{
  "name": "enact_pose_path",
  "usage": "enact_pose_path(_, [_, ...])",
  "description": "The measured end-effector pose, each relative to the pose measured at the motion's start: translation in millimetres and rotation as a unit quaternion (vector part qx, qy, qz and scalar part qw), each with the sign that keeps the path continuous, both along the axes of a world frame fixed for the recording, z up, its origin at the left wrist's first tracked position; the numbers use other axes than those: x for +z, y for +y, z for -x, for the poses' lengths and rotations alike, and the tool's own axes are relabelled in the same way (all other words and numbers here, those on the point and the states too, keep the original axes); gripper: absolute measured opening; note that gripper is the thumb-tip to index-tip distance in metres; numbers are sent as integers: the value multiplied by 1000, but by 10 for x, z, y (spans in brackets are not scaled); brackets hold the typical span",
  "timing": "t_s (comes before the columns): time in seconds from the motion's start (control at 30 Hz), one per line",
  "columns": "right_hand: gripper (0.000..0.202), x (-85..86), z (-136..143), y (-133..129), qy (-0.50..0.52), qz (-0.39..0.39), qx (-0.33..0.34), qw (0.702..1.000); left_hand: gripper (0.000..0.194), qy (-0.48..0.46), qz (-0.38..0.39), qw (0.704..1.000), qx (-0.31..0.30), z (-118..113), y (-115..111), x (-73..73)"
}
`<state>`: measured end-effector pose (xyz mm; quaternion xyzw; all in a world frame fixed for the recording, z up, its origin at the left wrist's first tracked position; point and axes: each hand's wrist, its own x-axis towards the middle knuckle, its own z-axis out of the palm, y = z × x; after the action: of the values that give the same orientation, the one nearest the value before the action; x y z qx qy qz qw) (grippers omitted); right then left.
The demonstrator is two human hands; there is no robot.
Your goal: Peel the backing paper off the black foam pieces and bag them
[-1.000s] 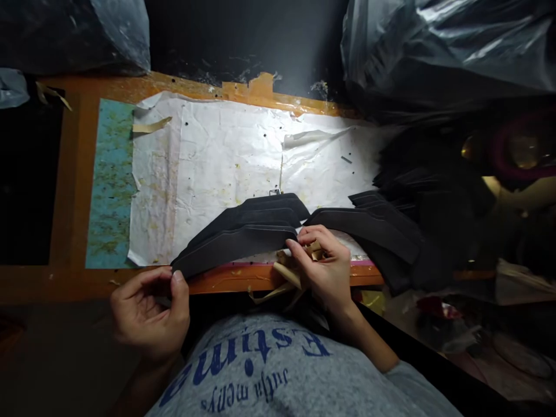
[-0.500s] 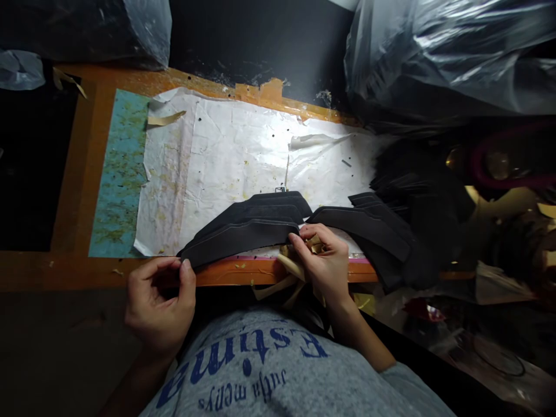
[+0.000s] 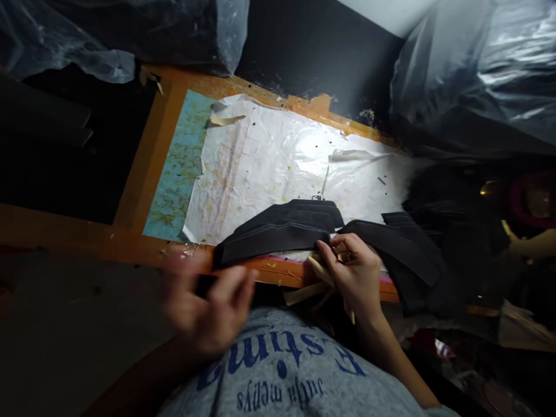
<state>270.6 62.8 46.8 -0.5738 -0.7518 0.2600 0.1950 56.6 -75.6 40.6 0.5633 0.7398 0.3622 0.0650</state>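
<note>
My right hand [image 3: 354, 272] pinches the right end of a dark stitched piece [image 3: 278, 240], long and curved, which looks like leather or fabric. That piece lies in front of overlapping dark pieces of similar shape [image 3: 295, 211] at the table's front edge. Off the left end of the piece, my left hand [image 3: 206, 307] is blurred by motion; its thumb and fingers are apart, and no thing shows between them. Pale strips [image 3: 319, 272] hang below and beside my right hand. Just behind the pile is a small metal item [image 3: 318, 197], too small to name.
White crumpled paper [image 3: 269, 156] covers the orange-edged table [image 3: 134, 185], with a stained blue-green sheet [image 3: 176, 168] at its left. More dark pieces [image 3: 403, 249] are stacked to the right. Plastic-wrapped bundles [image 3: 473, 87] stand at the back right and back left.
My left hand has let go of the left end of the dark piece and moved down, its fingers spreading. My right hand keeps its pinch. The view has shifted left and tilted.
</note>
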Motion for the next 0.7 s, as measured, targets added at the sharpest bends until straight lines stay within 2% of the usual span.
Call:
enact_pose_path(0.07, [26, 7, 1, 6, -9, 9, 3, 1000, 50, 143, -64, 969, -189, -150, 188, 44])
enact_pose_path(0.1, [26, 8, 1, 8, -14, 12, 3, 1000, 56, 189, -72, 952, -229, -226, 298, 41])
enact_pose_path(0.2, [28, 1, -3, 14, -33, 9, -3, 999, 79, 205, 53, 961, -180, -390, 542, -64])
enact_pose_path(0.3, [30, -3, -9, 17, -49, 2, -6, 999, 91, 166, 143, 965, -147, -397, 516, -214])
enact_pose_path(0.5, [25, -5, 18, -27, -122, -48, 46, 990, 91, 145, 141, 974, -107, -164, 104, -331])
enact_pose_path(0.6, [29, -10, 17, 19, -204, -72, 69, 974, 94, 148, 134, 976, -92, -105, 20, -369])
enact_pose_path(0.7, [42, 84, -69, 94, -264, -41, 47, 963, 94, 141, 125, 978, -87, -100, 6, -387])
